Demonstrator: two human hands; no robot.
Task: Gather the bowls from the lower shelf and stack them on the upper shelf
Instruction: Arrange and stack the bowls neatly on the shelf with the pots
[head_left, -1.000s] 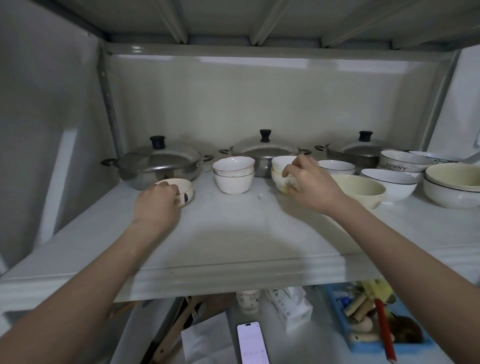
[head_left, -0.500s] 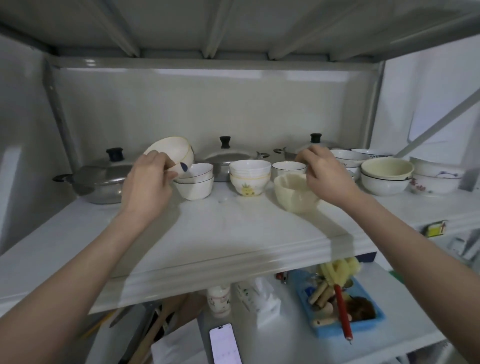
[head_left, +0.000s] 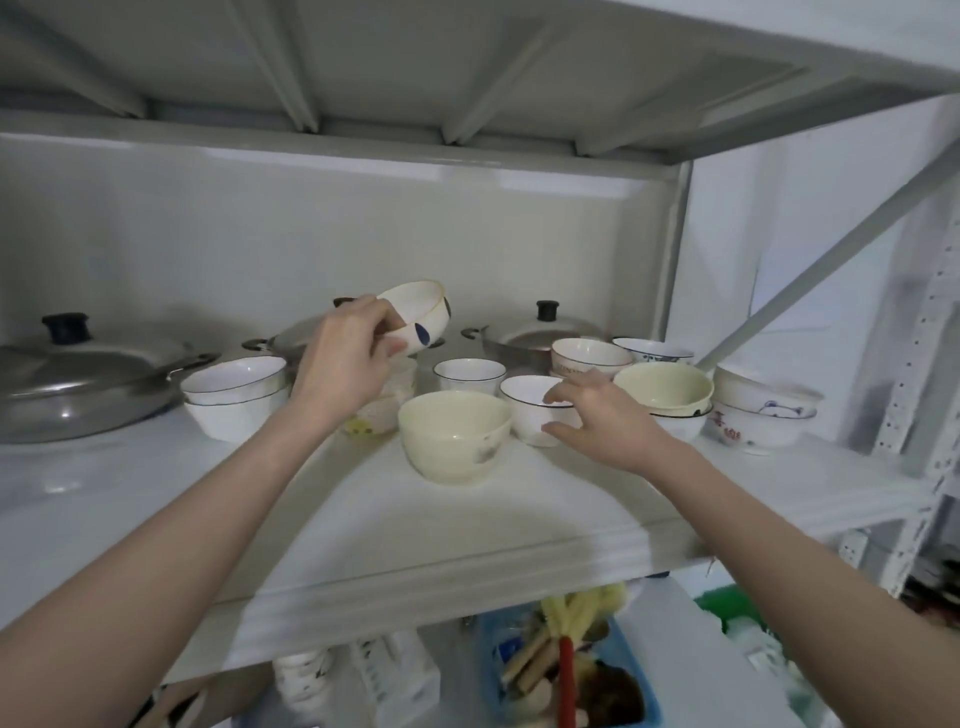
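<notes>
The cream bowl (head_left: 454, 441), gripped half a second ago, is now released by the spread-fingered right hand (head_left: 597, 421), while the blue-spotted bowl (head_left: 418, 319) is still pinched, tilted, by the left hand (head_left: 345, 364).

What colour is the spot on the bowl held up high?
Dark blue, on the cream bowl in the left hand; head view.
</notes>
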